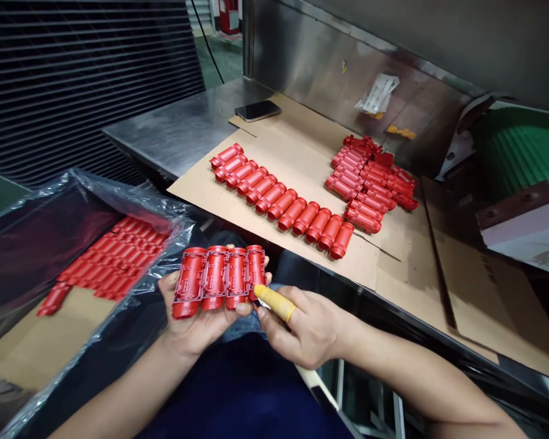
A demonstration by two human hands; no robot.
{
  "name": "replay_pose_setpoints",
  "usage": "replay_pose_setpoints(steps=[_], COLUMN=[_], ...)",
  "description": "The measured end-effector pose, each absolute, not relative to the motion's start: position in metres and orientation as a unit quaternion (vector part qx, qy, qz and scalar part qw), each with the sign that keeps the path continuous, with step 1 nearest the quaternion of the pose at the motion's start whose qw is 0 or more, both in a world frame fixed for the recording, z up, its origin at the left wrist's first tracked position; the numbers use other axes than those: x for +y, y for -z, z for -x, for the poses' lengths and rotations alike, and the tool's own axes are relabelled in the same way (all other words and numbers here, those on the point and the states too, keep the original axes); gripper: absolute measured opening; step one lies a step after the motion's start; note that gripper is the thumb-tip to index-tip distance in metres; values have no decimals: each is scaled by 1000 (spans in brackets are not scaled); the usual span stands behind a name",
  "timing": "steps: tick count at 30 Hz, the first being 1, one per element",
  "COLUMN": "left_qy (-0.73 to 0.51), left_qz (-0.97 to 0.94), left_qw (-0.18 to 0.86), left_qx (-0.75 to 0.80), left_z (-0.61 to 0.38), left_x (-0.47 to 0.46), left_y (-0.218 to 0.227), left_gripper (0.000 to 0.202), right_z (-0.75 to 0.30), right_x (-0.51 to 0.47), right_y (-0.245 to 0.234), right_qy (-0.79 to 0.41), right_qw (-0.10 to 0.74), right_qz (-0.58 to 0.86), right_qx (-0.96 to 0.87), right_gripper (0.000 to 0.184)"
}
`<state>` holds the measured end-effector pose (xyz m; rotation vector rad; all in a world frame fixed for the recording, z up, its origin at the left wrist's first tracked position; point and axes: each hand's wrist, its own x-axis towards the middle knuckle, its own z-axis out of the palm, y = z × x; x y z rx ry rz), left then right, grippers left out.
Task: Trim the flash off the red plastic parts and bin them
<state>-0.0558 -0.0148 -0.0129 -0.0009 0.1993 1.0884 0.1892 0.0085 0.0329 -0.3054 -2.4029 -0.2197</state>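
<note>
Four red tubes (216,277) show in the head view, held side by side above the person's lap, just off the near edge of the table (178,119). The left hand (194,332) grips them from below and behind, its thumb along the near ends, while the right hand (308,329), with a yellow finger cover (277,303) on its index finger, is curled with its fingertips at the near end of the rightmost tube; whether it pinches a small tool there I cannot tell. They are probably light, stiff plastic, fairly smooth and so a little slippery, with thin edges that might chip or scratch under a hard push. The rounded backs and plain ends look the safest places to hold, keeping fingers off the fine detail. In looks they are glossy bright red, with pale and dark outlines, small notches and raised marks on the upward faces. Farther off to the right, a slanting row of tubes (282,204) and a heap of red parts (366,177) lie on cardboard (297,134).
</note>
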Motion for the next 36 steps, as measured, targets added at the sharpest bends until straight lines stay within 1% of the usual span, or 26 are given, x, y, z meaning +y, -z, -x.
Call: replay_pose_setpoints(steps=[1,2,4,6,9,13,14,16,17,20,26,30,31,33,35,36], left_qy=[-520,-525,-530,-524,-504,-512,-516,-519,-518,-511,-499,-485,-480,-473,-469,-468], left_qz=[4,6,8,3,-29,-53,-56,-64,-68,-71,-76,-98,-101,-106,-106,-105], left_qw=[848,844,841,846,860,857,854,852,853,856,863,869,871,874,876,877], left_qx=[104,110,111,98,73,41,33,23,21,18,11,3,-5,-29,-38,-39], left_z=[55,54,53,54,56,60,60,61,61,62,64,69,70,72,72,72], left_x=[-14,-13,-12,-12,-11,-10,-9,-8,-7,-5,-2,-2,-2,-2,-3,-3], left_y=[12,12,11,11,11,14,15,15,15,14,11,12,13,14,16,17], left_gripper=[95,94,92,93,100,99,99,97,95,92,99,110,109,99,90,89], right_z=[-192,-195,-206,-219,-234,-238,-238,-240,-243,-253,-257,-270,-276,-292,-310,-320], right_x=[11,13,18,22,25,26,27,27,26,19,6,11,12,15,17,18], right_y=[-37,-41,-50,-57,-56,-44,-43,-44,-46,-55,-54,-48,-47,-44,-39,-37], right_qy=[89,89,88,84,45,-58,-68,-47,-23,58,77,113,130,166,188,197], right_qw=[338,321,288,284,330,411,427,456,467,472,441,444,443,438,434,434], right_qz=[120,126,155,210,321,417,432,453,461,467,420,465,483,524,567,587], right_qx=[-929,-934,-941,-932,-887,-809,-792,-765,-754,-745,-790,-758,-744,-711,-674,-654], right_gripper=[3,5,15,26,41,52,53,49,45,32,32,27,24,20,19,19])
